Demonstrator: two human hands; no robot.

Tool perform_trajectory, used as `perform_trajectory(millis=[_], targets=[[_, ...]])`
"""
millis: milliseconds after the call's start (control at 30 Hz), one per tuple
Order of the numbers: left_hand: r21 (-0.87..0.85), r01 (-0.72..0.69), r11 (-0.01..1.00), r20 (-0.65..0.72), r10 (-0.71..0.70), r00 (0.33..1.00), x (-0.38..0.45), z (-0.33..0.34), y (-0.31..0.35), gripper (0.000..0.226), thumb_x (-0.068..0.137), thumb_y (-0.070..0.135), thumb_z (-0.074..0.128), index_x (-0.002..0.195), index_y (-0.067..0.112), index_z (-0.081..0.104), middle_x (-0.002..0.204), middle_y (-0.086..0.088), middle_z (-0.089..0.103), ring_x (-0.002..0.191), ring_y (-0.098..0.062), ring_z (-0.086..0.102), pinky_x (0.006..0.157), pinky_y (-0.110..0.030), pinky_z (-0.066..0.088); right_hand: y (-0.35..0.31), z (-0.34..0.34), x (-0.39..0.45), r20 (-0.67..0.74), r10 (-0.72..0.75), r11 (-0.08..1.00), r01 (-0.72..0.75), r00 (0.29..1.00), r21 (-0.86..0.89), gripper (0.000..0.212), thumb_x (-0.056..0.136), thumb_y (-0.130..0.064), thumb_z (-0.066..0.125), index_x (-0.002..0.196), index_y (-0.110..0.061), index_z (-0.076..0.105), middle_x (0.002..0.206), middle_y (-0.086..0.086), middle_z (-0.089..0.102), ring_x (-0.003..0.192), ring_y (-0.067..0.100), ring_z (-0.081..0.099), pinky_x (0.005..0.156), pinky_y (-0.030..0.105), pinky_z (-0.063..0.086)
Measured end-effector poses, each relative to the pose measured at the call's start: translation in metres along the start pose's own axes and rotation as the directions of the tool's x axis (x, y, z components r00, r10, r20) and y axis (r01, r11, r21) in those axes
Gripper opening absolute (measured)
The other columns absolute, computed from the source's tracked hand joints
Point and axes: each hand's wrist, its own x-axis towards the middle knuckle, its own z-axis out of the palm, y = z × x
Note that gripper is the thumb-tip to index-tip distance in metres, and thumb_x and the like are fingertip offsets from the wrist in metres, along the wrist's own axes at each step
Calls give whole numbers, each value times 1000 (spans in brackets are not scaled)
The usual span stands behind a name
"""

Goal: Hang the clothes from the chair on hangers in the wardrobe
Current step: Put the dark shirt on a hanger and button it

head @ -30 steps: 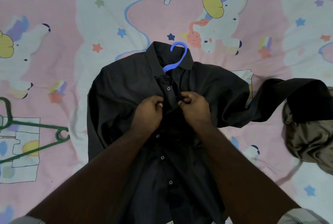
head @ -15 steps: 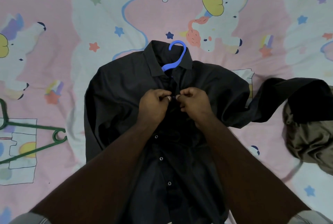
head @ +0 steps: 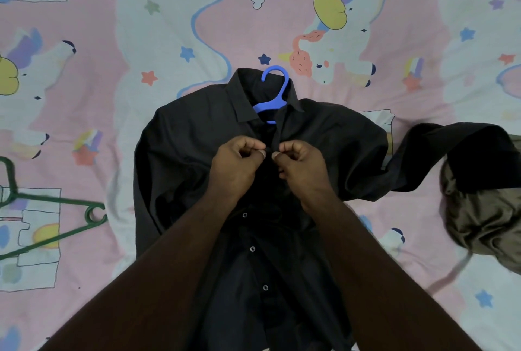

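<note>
Hands: left hand (head: 239, 166) and right hand (head: 301, 164), both with fingers curled, pinching the two front edges of the dark shirt (head: 197, 139) just below the collar, thumbs almost meeting at the placket. Purpose, as judged: fastening an upper button so the garment will not slip off its hanger.

Dark shirt: lies flat, front up, mid-bed, collar toward the far edge; lower buttons (head: 252, 249) show along the placket, which looks open there. One sleeve trails toward the right edge of the bed.

Blue hanger (head: 275, 91): inside the shirt, hook out through the collar.

Green hanger (head: 53, 201): spare, near the left edge, well apart from the shirt.

Olive garment (head: 485, 215): bunched at the right edge, touching the trailing sleeve; likely next.

Bed (head: 141, 26): pink unicorn-print sheet.

Obstructions: none near the hands; wardrobe not in view.
</note>
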Motion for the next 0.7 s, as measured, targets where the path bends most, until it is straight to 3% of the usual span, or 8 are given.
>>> perform_trajectory(millis=[200, 333, 467, 700], targets=[[-131, 58, 990, 30, -54, 998, -6, -3, 8, 6, 88, 10, 71, 92, 14, 74, 86, -13, 73, 67, -6, 63, 59, -16, 50, -2, 5, -7, 33, -22, 999, 21, 999, 33, 13, 90, -12, 69, 86, -24, 67, 77, -2, 70, 64, 6, 63, 62, 27, 55], [-147, 81, 986, 36, -77, 996, -6, -4, 8, 5, 88, 12, 71, 92, 15, 74, 87, -12, 74, 67, -5, 64, 58, -16, 51, -2, 5, -9, 23, -46, 999, 45, 999, 20, 13, 90, -12, 70, 87, -25, 68, 76, -3, 71, 65, 7, 65, 64, 26, 56], [-152, 93, 984, 44, -87, 995, -6, -6, 9, 6, 90, 12, 70, 93, 16, 74, 87, -10, 75, 67, -3, 64, 57, -16, 50, -4, 2, -12, 28, -18, 997, 16, 999, 77, 11, 91, -8, 66, 92, -17, 73, 80, 6, 74, 70, 13, 69, 66, 28, 58], [-178, 130, 975, 135, -107, 985, -4, -13, 8, 8, 88, 25, 74, 90, 19, 78, 83, -10, 75, 73, -10, 67, 66, -24, 52, -3, 4, -7, 42, -97, 994, 99, 994, -47, 8, 86, -22, 76, 78, -20, 73, 71, 2, 73, 68, 24, 71, 67, 39, 61]])
